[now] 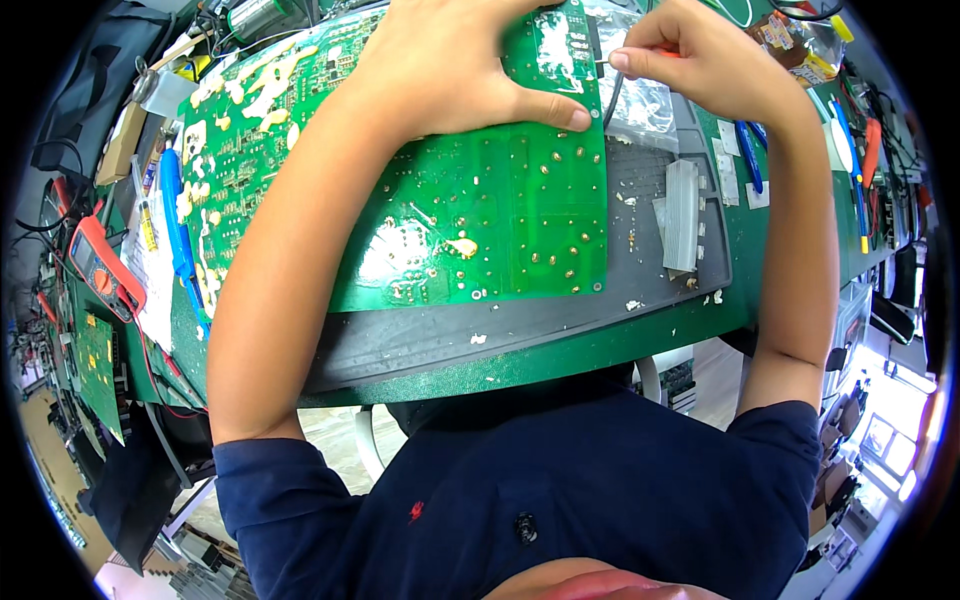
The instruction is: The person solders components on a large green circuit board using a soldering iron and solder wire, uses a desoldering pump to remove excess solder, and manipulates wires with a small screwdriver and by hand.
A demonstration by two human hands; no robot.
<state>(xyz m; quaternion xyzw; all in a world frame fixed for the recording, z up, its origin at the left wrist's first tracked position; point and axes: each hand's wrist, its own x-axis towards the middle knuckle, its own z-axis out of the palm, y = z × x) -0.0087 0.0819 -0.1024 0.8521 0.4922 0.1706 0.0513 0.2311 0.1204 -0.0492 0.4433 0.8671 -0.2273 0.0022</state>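
My left hand [450,70] lies across the top of a large green circuit board [480,210] with solder points and cream glue blobs, its thumb stretched toward the board's right edge. My right hand [680,60] is closed on a thin tool with an orange-red part, mostly hidden in the fingers, beside the board's upper right edge. A dark cable hangs just below these fingers, over a crumpled clear plastic bag [645,120]. The board rests on a dark grey mat [430,340], and a ribbed metal piece [681,215] lies on the mat to its right.
A red multimeter [108,270] with leads, blue tools [178,230], a cardboard box [120,145] and another board [98,370] line the left side. Blue-handled tools [752,160] and orange-handled cutters [870,150] lie right. The green bench's front edge [500,380] curves before my torso.
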